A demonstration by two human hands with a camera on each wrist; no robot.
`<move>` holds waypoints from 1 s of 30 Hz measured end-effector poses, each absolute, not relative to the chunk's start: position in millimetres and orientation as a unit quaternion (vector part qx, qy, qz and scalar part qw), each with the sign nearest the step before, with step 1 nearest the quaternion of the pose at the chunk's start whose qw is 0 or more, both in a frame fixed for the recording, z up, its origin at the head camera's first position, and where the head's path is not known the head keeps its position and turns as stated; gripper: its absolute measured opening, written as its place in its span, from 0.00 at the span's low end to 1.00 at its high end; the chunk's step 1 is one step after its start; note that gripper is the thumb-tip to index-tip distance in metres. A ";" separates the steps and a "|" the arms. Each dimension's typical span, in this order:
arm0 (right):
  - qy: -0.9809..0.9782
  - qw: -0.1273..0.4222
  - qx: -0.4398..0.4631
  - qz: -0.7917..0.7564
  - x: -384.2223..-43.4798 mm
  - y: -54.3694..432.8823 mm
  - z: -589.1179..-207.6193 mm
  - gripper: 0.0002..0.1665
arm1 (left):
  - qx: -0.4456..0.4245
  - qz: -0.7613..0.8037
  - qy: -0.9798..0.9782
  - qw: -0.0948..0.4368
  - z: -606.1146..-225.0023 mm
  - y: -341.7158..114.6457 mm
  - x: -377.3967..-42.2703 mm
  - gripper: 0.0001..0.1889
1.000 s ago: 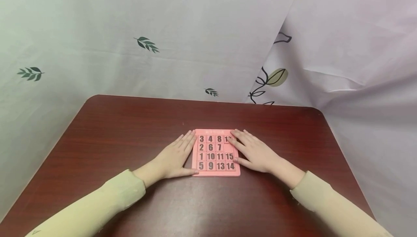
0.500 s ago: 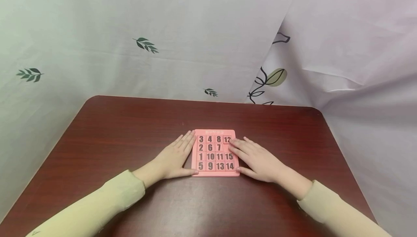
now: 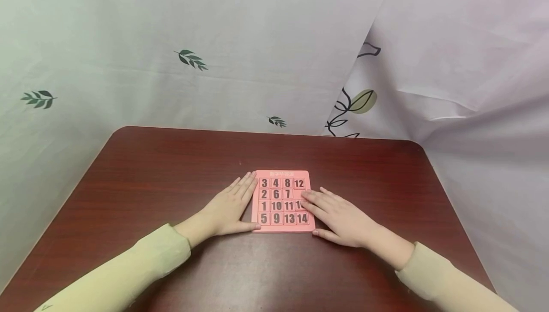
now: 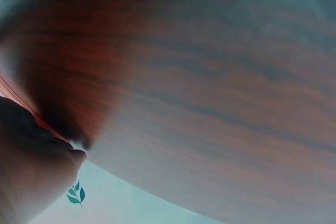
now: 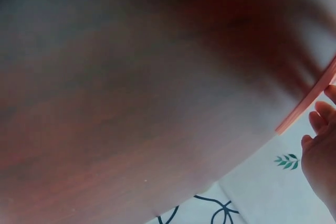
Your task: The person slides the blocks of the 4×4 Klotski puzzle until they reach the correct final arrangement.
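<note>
A pink sliding number puzzle point(image 3: 283, 229) lies flat on the table, its tiles numbered in black. My left hand point(image 3: 229, 207) lies along its left side, fingers extended at the upper left edge and thumb at the lower left corner. My right hand point(image 3: 343, 219) reaches in from the right, fingers straight. Its fingertips cover part of the 15 tile point(image 3: 298, 205) and reach the bare slot below the 12 tile point(image 3: 299, 184). The right thumb is beside the lower right edge. In the right wrist view, fingers point(image 5: 321, 114) show by the puzzle's pink edge point(image 5: 304, 106).
The dark red-brown wooden table point(image 3: 180, 159) has rounded far corners. Behind it hangs a pale curtain point(image 3: 240, 55) with leaf prints, and another cloth point(image 3: 472, 64) meets it at the right.
My right hand has slid down toward me along the puzzle's right side, from the 12 tile to the 15 tile. The 12 tile is now uncovered. My left hand has stayed in place.
</note>
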State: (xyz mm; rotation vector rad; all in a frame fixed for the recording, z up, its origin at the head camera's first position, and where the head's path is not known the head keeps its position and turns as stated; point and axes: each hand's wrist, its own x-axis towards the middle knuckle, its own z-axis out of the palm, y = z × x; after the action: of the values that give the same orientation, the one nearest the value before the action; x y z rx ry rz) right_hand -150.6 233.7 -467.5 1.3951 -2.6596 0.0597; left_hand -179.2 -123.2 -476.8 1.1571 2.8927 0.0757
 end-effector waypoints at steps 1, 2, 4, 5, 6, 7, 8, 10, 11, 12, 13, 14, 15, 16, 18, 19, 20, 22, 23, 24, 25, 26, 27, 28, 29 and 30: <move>-0.885 0.068 0.461 0.019 -152.4 233.4 -467.5 0.43 | 0.371 0.024 0.928 0.012 -477.0 -123.3 -179.2 0.63; -0.885 0.068 0.460 0.019 -154.2 233.2 -467.3 0.43 | 0.371 0.024 0.928 0.012 -477.3 -123.3 -179.2 0.63; -0.885 0.067 0.460 0.022 -157.1 233.0 -466.9 0.42 | 0.371 0.024 0.928 0.013 -478.0 -123.2 -179.4 0.63; -0.884 0.067 0.461 0.023 -158.0 233.1 -466.7 0.41 | 0.371 0.025 0.928 0.013 -478.2 -123.0 -179.5 0.63; -0.883 0.068 0.464 0.024 -158.5 233.4 -466.5 0.41 | 0.372 0.027 0.928 0.013 -478.4 -122.8 -179.6 0.63; -0.881 0.069 0.468 0.025 -158.7 234.0 -466.6 0.41 | 0.372 0.028 0.928 0.014 -478.5 -122.7 -179.6 0.63; -0.878 0.069 0.473 0.026 -158.4 234.7 -466.7 0.41 | 0.373 0.028 0.927 0.015 -478.7 -122.6 -179.7 0.63; -0.873 0.069 0.481 0.026 -157.3 236.1 -467.5 0.42 | 0.373 0.030 0.927 0.016 -478.6 -122.5 -179.9 0.63; -0.872 0.070 0.485 0.026 -156.5 236.8 -467.8 0.43 | 0.373 0.030 0.927 0.016 -478.6 -122.5 -180.0 0.63; -0.870 0.072 0.487 0.027 -156.0 237.3 -468.2 0.43 | 0.373 0.028 0.927 0.017 -478.6 -122.6 -180.1 0.63; -0.869 0.074 0.488 0.027 -155.7 237.5 -468.6 0.43 | 0.372 0.027 0.928 0.017 -478.6 -122.8 -180.3 0.63; -0.869 0.076 0.488 0.027 -155.6 237.3 -468.8 0.43 | 0.371 0.026 0.928 0.017 -478.6 -123.0 -180.5 0.63; -0.870 0.077 0.486 0.025 -155.9 236.8 -468.8 0.44 | 0.371 0.027 0.928 0.017 -478.6 -123.1 -180.7 0.63; -0.871 0.079 0.484 0.024 -156.5 236.0 -468.7 0.44 | 0.370 0.026 0.929 0.017 -478.5 -123.2 -180.9 0.63; -0.876 0.077 0.477 0.020 -158.9 233.9 -468.2 0.45 | 0.369 0.027 0.929 0.018 -478.6 -123.5 -181.3 0.63; -0.878 0.075 0.472 0.016 -160.7 232.7 -468.1 0.45 | 0.369 0.028 0.929 0.018 -478.7 -123.7 -181.4 0.63; -0.882 0.071 0.466 0.013 -162.7 231.5 -468.0 0.45 | 0.369 0.029 0.929 0.019 -478.8 -123.8 -181.5 0.63; -0.887 0.067 0.456 0.011 -167.1 229.4 -467.8 0.45 | 0.369 0.030 0.929 0.020 -479.4 -124.0 -181.6 0.63; -0.890 0.064 0.452 0.010 -169.1 228.7 -467.9 0.46 | 0.368 0.030 0.929 0.020 -479.8 -124.1 -181.7 0.63; -0.891 0.063 0.449 0.010 -170.7 228.1 -467.7 0.46 | 0.368 0.030 0.929 0.020 -480.1 -124.1 -181.8 0.63; -0.892 0.061 0.447 0.010 -171.8 227.7 -467.5 0.46 | 0.368 0.031 0.929 0.021 -480.5 -124.1 -181.9 0.63; -0.893 0.059 0.447 0.012 -172.3 227.5 -467.4 0.46 | 0.368 0.031 0.929 0.021 -480.8 -124.1 -181.9 0.63; -0.893 0.058 0.447 0.014 -172.0 227.4 -467.0 0.46 | 0.368 0.032 0.929 0.022 -481.1 -124.1 -182.0 0.63; -0.892 0.058 0.448 0.015 -171.0 227.5 -466.6 0.46 | 0.368 0.032 0.929 0.022 -481.3 -124.2 -182.0 0.63; -0.891 0.058 0.450 0.017 -169.4 227.8 -466.3 0.46 | 0.368 0.032 0.929 0.023 -481.3 -124.3 -182.0 0.63; -0.890 0.060 0.452 0.018 -167.2 228.1 -465.9 0.45 | 0.367 0.032 0.929 0.023 -481.3 -124.4 -181.9 0.63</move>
State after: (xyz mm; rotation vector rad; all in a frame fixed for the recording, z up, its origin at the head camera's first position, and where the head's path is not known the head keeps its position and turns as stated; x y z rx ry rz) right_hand -167.2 228.1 -465.9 1.3695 -2.6933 0.0559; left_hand -181.9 -124.4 -481.3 1.1372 2.8771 0.0997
